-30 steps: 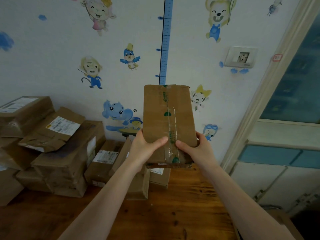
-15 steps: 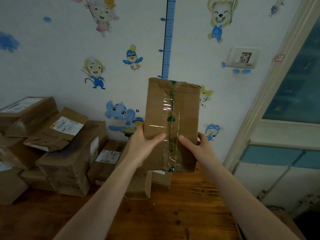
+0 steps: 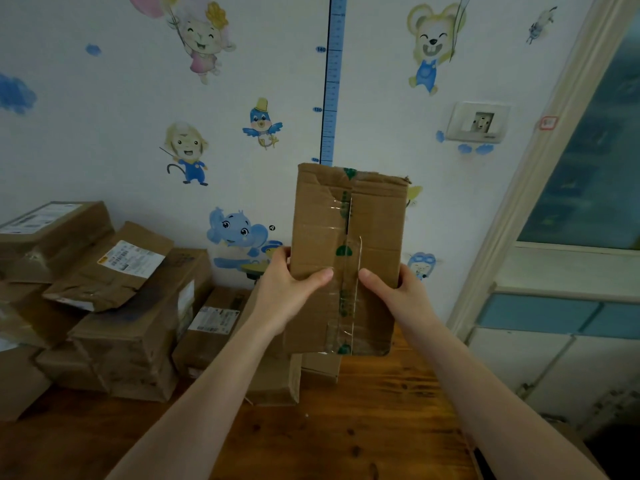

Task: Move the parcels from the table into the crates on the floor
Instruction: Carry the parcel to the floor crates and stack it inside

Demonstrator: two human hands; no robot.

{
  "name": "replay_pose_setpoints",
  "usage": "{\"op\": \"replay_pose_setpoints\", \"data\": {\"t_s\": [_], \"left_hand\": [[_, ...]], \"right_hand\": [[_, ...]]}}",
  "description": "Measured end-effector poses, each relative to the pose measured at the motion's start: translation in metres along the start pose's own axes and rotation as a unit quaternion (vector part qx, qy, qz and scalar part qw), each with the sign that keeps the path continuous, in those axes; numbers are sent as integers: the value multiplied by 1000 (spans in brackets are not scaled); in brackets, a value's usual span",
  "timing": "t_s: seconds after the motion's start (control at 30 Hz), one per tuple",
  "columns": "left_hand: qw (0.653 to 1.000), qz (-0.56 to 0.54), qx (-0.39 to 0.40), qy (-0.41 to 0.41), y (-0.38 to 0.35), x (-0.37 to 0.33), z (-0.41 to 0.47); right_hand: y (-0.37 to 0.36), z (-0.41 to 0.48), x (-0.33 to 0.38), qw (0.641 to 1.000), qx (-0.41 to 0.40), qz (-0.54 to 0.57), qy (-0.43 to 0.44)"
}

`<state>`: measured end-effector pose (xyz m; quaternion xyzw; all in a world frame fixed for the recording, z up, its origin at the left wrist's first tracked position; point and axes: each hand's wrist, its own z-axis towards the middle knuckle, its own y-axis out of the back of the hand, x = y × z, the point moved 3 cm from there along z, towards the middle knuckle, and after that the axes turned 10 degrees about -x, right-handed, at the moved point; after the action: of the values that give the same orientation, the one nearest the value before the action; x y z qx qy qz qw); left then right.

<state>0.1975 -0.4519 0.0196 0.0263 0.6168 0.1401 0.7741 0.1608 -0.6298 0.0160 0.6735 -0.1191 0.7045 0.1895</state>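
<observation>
I hold a flat brown cardboard parcel upright above the wooden table, its taped seam facing me. My left hand grips its left edge, thumb on the front. On the other edge my right hand grips the same way. More brown parcels with white labels are piled on the table's left half against the wall. No crate is in view.
A wall with cartoon stickers and a blue height ruler stands right behind the table. A wall socket sits at the right. Beyond the table's right edge are a door frame and pale cabinets.
The parcel has tipped further upright, so its taped face turns more towards me. Both hands keep their grip on it. The view has shifted slightly.
</observation>
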Motion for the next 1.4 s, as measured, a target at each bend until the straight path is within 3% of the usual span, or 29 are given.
{"op": "replay_pose_setpoints", "data": {"t_s": [0.43,0.6,0.77,0.97,1.17,1.4], "left_hand": [[1000,-16,1,-2,2,-4,0],[996,-83,7,9,6,-14,-1],[998,-59,-16,-18,6,-16,-3],[997,-68,-29,31,10,-15,5],[998,-42,-44,-28,7,-19,-3],[998,-59,-8,-19,3,-22,-5]], "right_hand": [[5,-1,3,998,8,-49,43],[5,2,9,996,34,-78,25],[4,-2,11,998,33,-33,33],[6,-4,10,995,36,-72,56],[10,-5,18,996,34,-52,57],[13,-6,18,996,42,-54,57]]}}
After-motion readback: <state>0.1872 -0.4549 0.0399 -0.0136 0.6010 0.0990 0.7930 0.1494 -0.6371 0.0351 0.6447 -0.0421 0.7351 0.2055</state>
